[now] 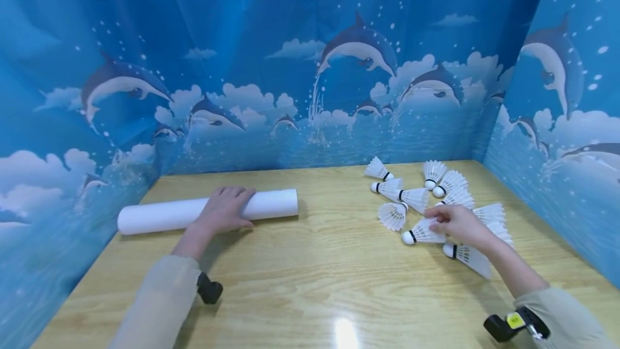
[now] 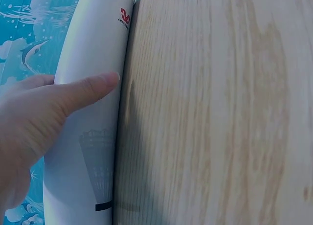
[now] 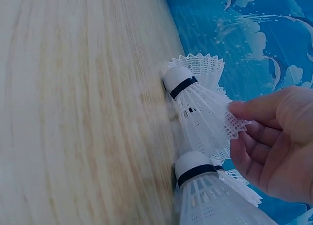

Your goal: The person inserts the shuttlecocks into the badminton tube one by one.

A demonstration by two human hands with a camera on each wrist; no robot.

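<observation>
A long white shuttlecock tube [image 1: 164, 215] lies on its side at the left of the table, a printed shuttlecock and red logo showing on it in the left wrist view. My left hand [image 1: 225, 209] rests over the tube, fingers across its top and thumb [image 2: 100, 85] along its near side. On the right, my right hand [image 1: 457, 223] pinches the skirt edge of a white shuttlecock [image 3: 208, 110] between thumb and fingers. Its rounded cork [image 1: 408, 237] with a black band points left. Just below it lies another shuttlecock [image 3: 193, 173], its cork also turned left.
Several more shuttlecocks lie scattered behind and beside my right hand, among them one at the back [image 1: 378, 168] and one with its skirt toward the front [image 1: 393, 215]. Blue dolphin-printed curtains [image 1: 271, 69] enclose the wooden table [image 1: 310, 284] at the back and sides.
</observation>
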